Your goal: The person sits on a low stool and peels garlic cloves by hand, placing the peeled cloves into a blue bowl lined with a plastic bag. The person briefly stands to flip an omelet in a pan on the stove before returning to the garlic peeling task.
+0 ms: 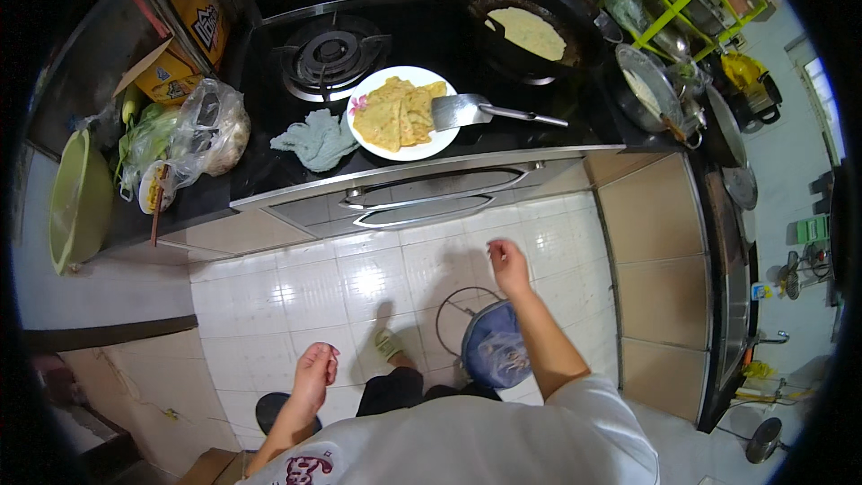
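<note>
My left hand (315, 367) is loosely curled above the tiled floor and holds nothing. Further forward, my right hand (510, 267) hangs short of the stove's front edge, its fingers bent, with a small gap between them and nothing inside. On the black stove top, a white plate (441, 148) carries several folded yellowish pancakes (397, 114). The blade of a metal spatula (465, 112) rests on the plate's right side, its handle pointing right. Behind it to the right, a black wok (485, 57) holds a pale, flat pancake (528, 34).
A grey-green cloth (318, 140) lies left of the plate, near a bare gas burner (330, 50). Plastic-bagged food (214, 124) and a green basin (81, 202) stand left. A metal bowl (636, 91) sits right of the wok. A blue lined bin (485, 337) stands on the floor.
</note>
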Motion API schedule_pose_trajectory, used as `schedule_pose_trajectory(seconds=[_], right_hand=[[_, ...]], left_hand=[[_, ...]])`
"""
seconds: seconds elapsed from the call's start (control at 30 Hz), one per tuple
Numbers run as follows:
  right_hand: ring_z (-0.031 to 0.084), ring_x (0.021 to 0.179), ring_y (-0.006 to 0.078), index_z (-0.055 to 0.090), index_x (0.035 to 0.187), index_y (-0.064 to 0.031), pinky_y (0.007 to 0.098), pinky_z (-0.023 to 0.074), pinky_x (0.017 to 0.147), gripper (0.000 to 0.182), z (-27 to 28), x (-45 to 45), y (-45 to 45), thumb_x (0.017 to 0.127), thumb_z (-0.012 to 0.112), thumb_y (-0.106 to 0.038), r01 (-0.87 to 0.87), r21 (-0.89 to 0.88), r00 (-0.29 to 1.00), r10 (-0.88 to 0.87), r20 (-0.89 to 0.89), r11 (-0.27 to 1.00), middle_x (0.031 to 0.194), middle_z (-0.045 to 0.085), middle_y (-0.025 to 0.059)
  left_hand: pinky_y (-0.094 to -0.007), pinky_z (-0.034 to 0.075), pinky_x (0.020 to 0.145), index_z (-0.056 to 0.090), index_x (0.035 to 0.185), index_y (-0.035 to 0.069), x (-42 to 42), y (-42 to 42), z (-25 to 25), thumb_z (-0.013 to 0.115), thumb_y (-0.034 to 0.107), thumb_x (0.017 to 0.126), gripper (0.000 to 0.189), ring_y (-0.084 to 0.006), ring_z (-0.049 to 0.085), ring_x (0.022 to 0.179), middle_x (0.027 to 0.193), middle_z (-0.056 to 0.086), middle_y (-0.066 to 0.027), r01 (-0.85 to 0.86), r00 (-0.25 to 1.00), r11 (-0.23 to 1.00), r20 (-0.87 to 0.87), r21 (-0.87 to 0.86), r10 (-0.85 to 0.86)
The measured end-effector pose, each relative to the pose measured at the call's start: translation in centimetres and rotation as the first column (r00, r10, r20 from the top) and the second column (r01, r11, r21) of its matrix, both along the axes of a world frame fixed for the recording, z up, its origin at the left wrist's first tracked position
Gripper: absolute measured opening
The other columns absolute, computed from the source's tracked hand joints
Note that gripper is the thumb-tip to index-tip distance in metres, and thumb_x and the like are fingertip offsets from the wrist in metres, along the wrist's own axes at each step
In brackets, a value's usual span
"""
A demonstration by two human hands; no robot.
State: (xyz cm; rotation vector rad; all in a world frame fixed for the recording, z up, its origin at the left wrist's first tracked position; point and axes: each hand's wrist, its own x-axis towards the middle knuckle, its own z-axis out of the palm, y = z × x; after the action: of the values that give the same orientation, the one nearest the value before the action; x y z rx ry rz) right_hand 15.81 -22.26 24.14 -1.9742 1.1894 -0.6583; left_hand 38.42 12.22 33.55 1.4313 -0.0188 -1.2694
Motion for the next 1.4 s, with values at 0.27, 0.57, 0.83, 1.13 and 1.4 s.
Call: schedule_pose_trajectory(seconds=[0.27,0.57,0.83,1.13,1.4], right_hand=[[0.057,0.075,0.0277,0.063,0.086,-0.0051,0.0346,0.0453,0.067,0.017,6.8,2.7,-11.3,0.084,0.055,-0.020,0.212,-0.387,0.977,-0.203,0.064,0.897,0.084,0.059,0.0128],[0.053,0.096,0.0323,0.057,0.107,-0.0069,0.0394,0.0435,0.083,0.030,10.0,1.2,-20.6,0.078,0.053,-0.007,0.044,-0.572,0.954,-0.205,-0.220,0.819,0.103,0.058,0.0144],[0.055,0.092,0.0336,0.060,0.096,-0.0033,0.0408,0.0434,0.083,0.030,9.9,3.4,-26.9,0.067,0.055,-0.002,-0.295,-0.652,0.951,0.147,-0.273,0.699,0.095,0.060,0.0141],[0.056,0.084,0.0279,0.055,0.097,-0.0061,0.0354,0.0455,0.073,0.025,17.7,-1.1,-26.9,0.073,0.064,-0.007,-0.273,-0.089,0.912,0.228,-0.342,0.958,0.088,0.057,0.0117],[0.060,0.071,0.0250,0.056,0.098,-0.0073,0.0318,0.0475,0.063,0.019,29.8,-4.5,-34.3,0.081,0.061,-0.015,0.061,-0.442,0.943,-0.196,-0.267,0.895,0.083,0.059,0.0122]], left_hand=[[-0.0212,0.024,0.041,0.051,0.084,0.007,1.7,-1.5,3.0,0.044,0.034,0.093,0.029,-0.0071,0.031,0.044,0.055,0.040,0.0020,0.145,0.989,0.989,0.033,0.031,-0.146],[-0.0195,0.024,0.044,0.051,0.086,0.005,2.9,-9.7,7.9,0.043,0.028,0.094,0.025,-0.0052,0.031,0.048,0.059,0.041,0.0025,0.236,0.970,0.971,0.069,-0.027,-0.233],[-0.0188,0.025,0.045,0.051,0.087,0.005,4.9,-22.2,10.2,0.042,0.027,0.094,0.025,-0.0047,0.032,0.050,0.060,0.041,0.0027,0.338,0.937,0.939,0.120,-0.060,-0.329],[-0.0195,0.024,0.046,0.051,0.087,0.005,7.2,-38.8,13.4,0.042,0.029,0.094,0.026,-0.0055,0.031,0.049,0.058,0.040,0.0024,0.373,0.920,0.893,0.228,-0.254,-0.319],[-0.0189,0.023,0.045,0.051,0.088,0.006,9.0,-41.8,12.0,0.043,0.029,0.094,0.025,-0.0048,0.032,0.049,0.059,0.041,0.0028,0.383,0.923,0.898,0.136,-0.217,-0.361]])
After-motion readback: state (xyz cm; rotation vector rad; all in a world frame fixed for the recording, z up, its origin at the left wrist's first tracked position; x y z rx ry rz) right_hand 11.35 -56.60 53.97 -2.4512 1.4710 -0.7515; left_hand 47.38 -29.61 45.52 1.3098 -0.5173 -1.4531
